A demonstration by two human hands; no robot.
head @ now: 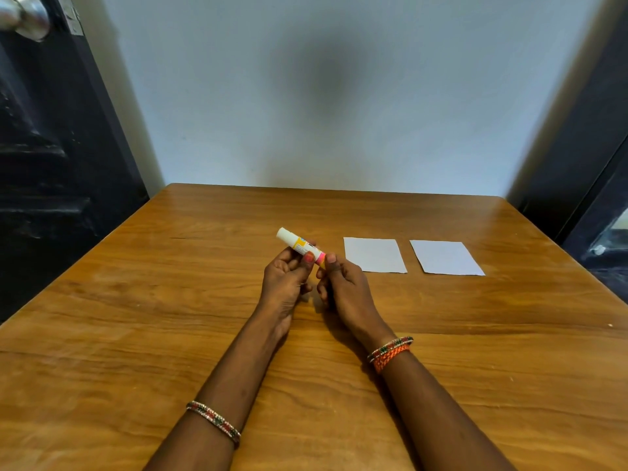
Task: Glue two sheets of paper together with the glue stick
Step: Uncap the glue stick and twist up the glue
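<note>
A glue stick [296, 243] with a white cap, a yellow label and a pink base is held above the wooden table [170, 317], its cap pointing up and to the left. My left hand [283, 287] grips its middle. My right hand [343, 287] pinches the pink base with thumb and fingers. Two white sheets of paper lie flat on the table to the right of my hands, side by side and apart: the left sheet [373, 254] and the right sheet [445, 258].
A pale wall stands behind the table's far edge. A dark door [51, 147] with a metal knob is at the left, and dark furniture [594, 198] is at the right. Bangles sit on both wrists.
</note>
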